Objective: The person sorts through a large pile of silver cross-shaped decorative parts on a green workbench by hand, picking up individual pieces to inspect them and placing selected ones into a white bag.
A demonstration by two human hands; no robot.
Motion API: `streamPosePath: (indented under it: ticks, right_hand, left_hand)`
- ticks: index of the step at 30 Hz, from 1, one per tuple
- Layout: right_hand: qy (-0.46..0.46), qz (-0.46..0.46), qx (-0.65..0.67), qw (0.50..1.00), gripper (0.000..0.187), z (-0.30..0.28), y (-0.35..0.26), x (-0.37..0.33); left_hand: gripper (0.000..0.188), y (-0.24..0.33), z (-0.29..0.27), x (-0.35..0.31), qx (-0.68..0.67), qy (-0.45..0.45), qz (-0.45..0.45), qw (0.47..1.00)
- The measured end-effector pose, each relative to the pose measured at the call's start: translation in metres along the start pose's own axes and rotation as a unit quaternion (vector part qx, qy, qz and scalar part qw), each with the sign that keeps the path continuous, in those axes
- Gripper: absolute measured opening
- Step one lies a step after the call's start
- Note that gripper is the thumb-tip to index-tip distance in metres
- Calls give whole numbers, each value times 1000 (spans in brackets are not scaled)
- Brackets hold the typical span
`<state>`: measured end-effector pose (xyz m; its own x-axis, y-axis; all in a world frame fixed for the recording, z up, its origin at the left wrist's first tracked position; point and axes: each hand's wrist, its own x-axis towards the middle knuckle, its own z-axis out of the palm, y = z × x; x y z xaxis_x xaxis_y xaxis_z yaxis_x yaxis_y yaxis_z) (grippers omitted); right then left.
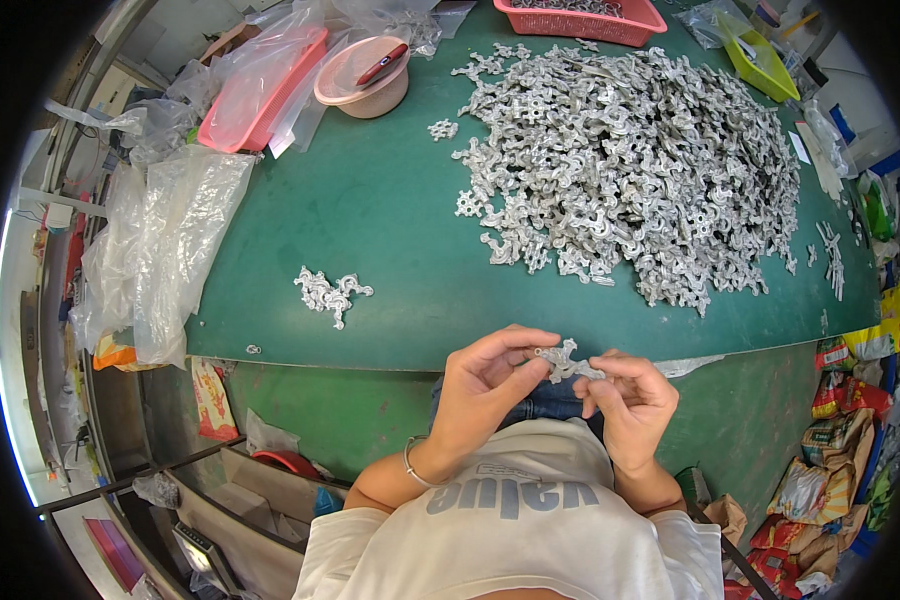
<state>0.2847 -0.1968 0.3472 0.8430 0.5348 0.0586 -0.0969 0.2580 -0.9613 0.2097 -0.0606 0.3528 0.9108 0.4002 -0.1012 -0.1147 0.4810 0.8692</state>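
Note:
Just past the table's near edge, I hold one small silver-grey metal casting (567,362) with curved, branching arms between both hands. My left hand (488,385) pinches its left end between thumb and fingers. At its right end, my right hand (630,400) has thumb and fingertips closed on it. Ahead and to the right lies a big heap of similar metal castings (620,170). A small cluster of castings (330,293) rests apart on the left of the green table (390,220).
A pink bowl (365,100) with a red-handled tool across it stands at the back left, beside a pink basket (250,110) under plastic bags (180,230). Another pink basket (595,25) holds small parts at the back. A yellow-green tray (760,65) sits far right.

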Motion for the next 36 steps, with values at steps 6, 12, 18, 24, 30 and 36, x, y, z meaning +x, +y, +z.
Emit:
streamPosePath:
  ticks: [6, 12, 18, 24, 30, 36]
  right_hand:
    - [6, 29, -8, 1000, 16, 0, 1, -1]
    - [-3, 12, 3, 1000, 15, -2, 4, 0]
    - [-6, 27, 12, 1000, 15, -2, 5, -1]
    - [-2, 28, 11, 1000, 14, -5, 1, -3]
    - [8, 64, 43, 997, 20, -2, -14, -5]
    - [-34, 3, -59, 998, 27, -11, -16, -8]
  left_hand:
    - [19, -1, -2, -1, -4, 8, -22, 1000]
    - [20, -1, -2, -1, -18, 1, -25, 1000]
    - [20, 2, 0, -1, -17, -3, -16, 1000]
    - [18, 6, 4, 1, 11, -14, 5, 1000]
    - [17, 6, 9, 8, 10, -29, 16, 999]
    - [17, 8, 17, 13, -1, -38, -2, 999]
